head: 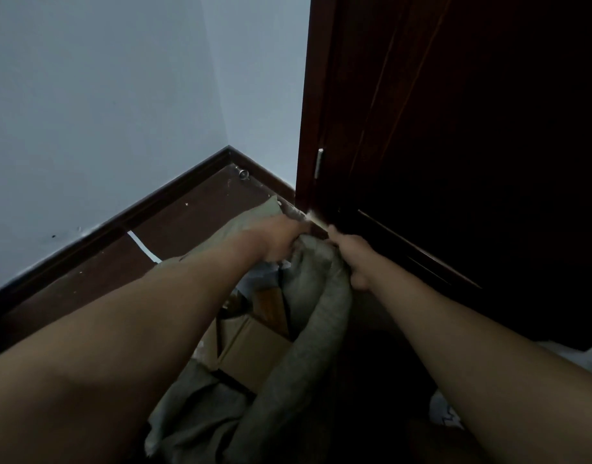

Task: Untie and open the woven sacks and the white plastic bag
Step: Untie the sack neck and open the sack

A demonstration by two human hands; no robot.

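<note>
The grey woven sack (pixel 316 296) lies on the dark floor (pixel 194 209), right at the foot of the dark brown door (pixel 455 162). Its top is open, and its rim is rolled into a thick fold. The left hand (pixel 281 239) holds the far part of the rim, close to the bottom corner of the door, with its fingers curled into the cloth. The right hand (pixel 353 259) holds the rim just beside the door, and its fingers are curled tight around the fold. The two hands are near each other, with a bit of sack between them. Inside the sack, away from the door, a brown cardboard box (pixel 254 349) shows, and some white plastic (pixel 261 276) sits just past it; it is too dim to tell what the plastic is. On the side far from the door, a dark baseboard (pixel 120 226) runs along a pale wall (pixel 103 112). A small metal door stop (pixel 243 174) sits on the floor in the corner. A shiny hinge (pixel 319 163) is on the door's edge.
</note>
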